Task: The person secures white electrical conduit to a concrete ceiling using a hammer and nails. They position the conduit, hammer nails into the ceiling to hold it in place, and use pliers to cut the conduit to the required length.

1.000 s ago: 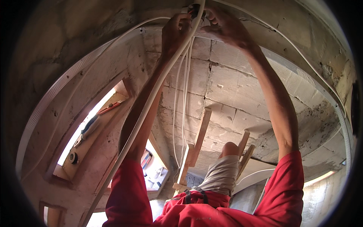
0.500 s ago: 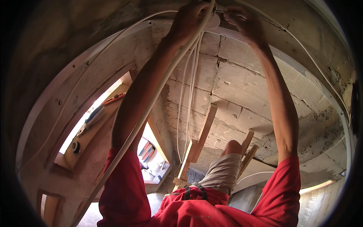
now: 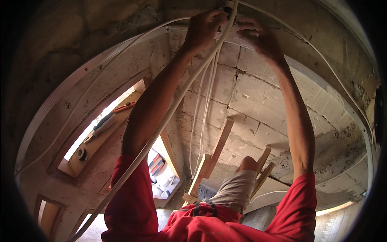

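Note:
Both my arms reach up to a dark round opening at the top of the view, where several cables meet. My left hand is closed left of the opening, fingertips pinched beside a thick pale cable. What they pinch is too small to make out. On the other side, my right hand has its fingers bent in toward the opening, thumb and fingertips close together; anything between them cannot be made out. The thick cable passes between my hands and slants down across my left arm. Thin white cables hang below.
Wooden ladder rails rise before my legs, with more wooden pieces to the right. A knife-like tool, an orange-handled tool and a small dark roll lie on the ledge at left. A rough block wall faces me.
The view has shifted, and the opening and my hands sit slightly lower in it. My right fingers have bent closer to the cable. A pale round disc between my hands shows less clearly.

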Tool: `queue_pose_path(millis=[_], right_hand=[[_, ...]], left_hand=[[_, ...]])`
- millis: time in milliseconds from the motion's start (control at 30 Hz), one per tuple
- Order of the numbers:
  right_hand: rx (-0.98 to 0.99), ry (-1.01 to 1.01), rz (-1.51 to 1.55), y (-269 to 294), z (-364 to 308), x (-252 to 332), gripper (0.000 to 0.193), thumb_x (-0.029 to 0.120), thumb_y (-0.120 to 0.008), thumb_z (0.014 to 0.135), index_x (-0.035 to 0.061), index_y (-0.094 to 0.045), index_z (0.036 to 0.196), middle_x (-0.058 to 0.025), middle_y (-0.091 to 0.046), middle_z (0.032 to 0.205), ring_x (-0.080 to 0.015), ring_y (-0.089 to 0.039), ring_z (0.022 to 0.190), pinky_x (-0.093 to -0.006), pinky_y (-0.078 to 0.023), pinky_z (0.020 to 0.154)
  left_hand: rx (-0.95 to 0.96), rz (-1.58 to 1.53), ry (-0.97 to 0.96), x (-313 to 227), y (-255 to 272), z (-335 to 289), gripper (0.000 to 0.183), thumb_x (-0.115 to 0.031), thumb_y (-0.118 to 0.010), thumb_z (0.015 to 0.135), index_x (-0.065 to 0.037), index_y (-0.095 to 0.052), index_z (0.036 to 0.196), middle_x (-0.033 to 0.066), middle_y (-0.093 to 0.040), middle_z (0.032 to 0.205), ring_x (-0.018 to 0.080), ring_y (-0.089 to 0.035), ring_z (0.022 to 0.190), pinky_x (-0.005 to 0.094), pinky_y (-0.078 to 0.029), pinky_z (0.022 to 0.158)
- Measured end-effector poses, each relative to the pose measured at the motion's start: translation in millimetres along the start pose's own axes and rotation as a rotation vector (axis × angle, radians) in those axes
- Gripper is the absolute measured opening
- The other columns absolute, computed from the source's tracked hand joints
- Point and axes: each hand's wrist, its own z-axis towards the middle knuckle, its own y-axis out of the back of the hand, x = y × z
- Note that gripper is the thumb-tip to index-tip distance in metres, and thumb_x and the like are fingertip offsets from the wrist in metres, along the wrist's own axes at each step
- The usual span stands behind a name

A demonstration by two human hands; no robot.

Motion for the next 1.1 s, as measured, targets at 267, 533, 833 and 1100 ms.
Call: queue_pose_path(millis=[267, 533, 833, 1100], right_hand=[[0.028, -0.058, -0.05, 2.1, 2.7, 2.3, 0.044, 0.024, -0.077, 0.094, 0.0037, -0.065, 0.131, -0.0109, -0.071, 0.12, -0.022, -0.068, 0.112, -0.0361, -0.056, 0.095], [-0.077, -0.031, -0.009, -5.4, 9.0, 7.2, 0.034, 0.027, -0.076, 0.095, 0.0092, -0.072, 0.124, -0.0079, -0.075, 0.113, -0.0198, -0.071, 0.108, -0.0368, -0.057, 0.091], [0.072, 0.219, 0.006, 3.4, 37.8, 12.8, 0.027, 0.025, -0.071, 0.096, 0.0118, -0.074, 0.12, -0.0133, -0.077, 0.102, -0.0233, -0.075, 0.093, -0.0373, -0.06, 0.08], [0.027, 0.1, -0.383, 26.4, 22.3, 26.3, 0.025, 0.03, -0.064, 0.102, 0.0128, -0.074, 0.118, -0.0117, -0.077, 0.107, -0.0219, -0.075, 0.098, -0.038, -0.059, 0.085]], left_hand=[[-0.076, -0.127, 0.228, -6.5, -6.6, 6.6, 0.035, -0.031, -0.066, 0.099, 0.0, -0.075, 0.113, 0.0123, -0.078, 0.1, 0.0205, -0.075, 0.095, 0.035, -0.059, 0.086], [0.101, -0.072, 0.264, -30.3, 10.0, 10.6, 0.045, -0.042, -0.072, 0.094, -0.006, -0.077, 0.12, 0.0066, -0.079, 0.105, 0.0128, -0.072, 0.092, 0.0277, -0.054, 0.082], [0.156, -0.158, 0.297, -9.2, 20.4, 3.5, 0.044, -0.031, -0.07, 0.095, -0.007, -0.066, 0.131, 0.0072, -0.076, 0.112, 0.0162, -0.069, 0.107, 0.0338, -0.052, 0.092], [0.159, 0.099, 0.044, -23.6, 7.1, -0.2, 0.028, -0.025, -0.066, 0.099, -0.004, -0.072, 0.117, 0.0121, -0.076, 0.105, 0.0221, -0.074, 0.102, 0.0364, -0.058, 0.089]])
